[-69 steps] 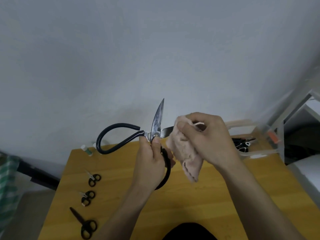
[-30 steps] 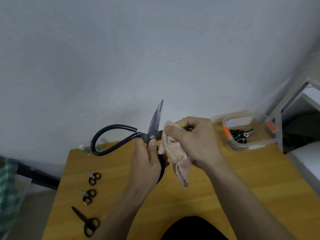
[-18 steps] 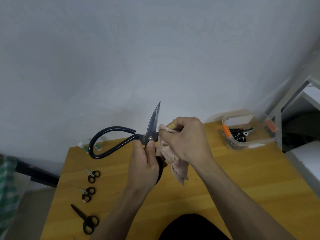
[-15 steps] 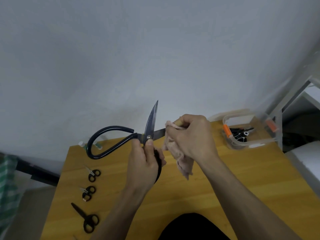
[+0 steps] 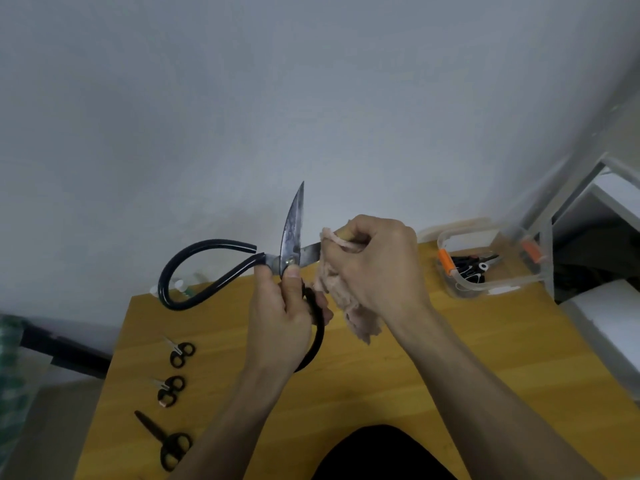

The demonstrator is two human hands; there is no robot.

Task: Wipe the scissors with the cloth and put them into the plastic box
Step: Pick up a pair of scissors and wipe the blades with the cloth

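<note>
We've got the big scissors (image 5: 291, 251) up off the table (image 5: 433, 368), held w/ blades spread wide apart. Left hand (image 5: 282, 318) grips them at the pivot, thumb pressed just below the rivet, fingers curled round the lower handle loop; the other loop sticks out free to the left. That grip prob. keeps the blades from swinging shut while we rub one.

One blade points up, bare. The other runs right, straight into the cloth (image 5: 341, 299), which our right hand (image 5: 377, 268) has bunched round it, fingers curled tight, thumb side on top. Cloth tail hangs loose below the hand. Blade tip is hidden inside the fist, so we can't tell how far along the wipe sits. Opening the blades lets us reach the inner faces, which a closed pair would hide.

Box (image 5: 491, 268) sits at the far right corner of the table, lid off, w/ some black scissors already in it. Well apart from our hands, so it's a reach across later.

Three small pairs (image 5: 178, 353) lie in a row near the left edge, apparently still waiting their turn.

We judge it's mid-wipe: upright blade likely next, then close & drop in the box. Watch the edge thru the cloth.
</note>
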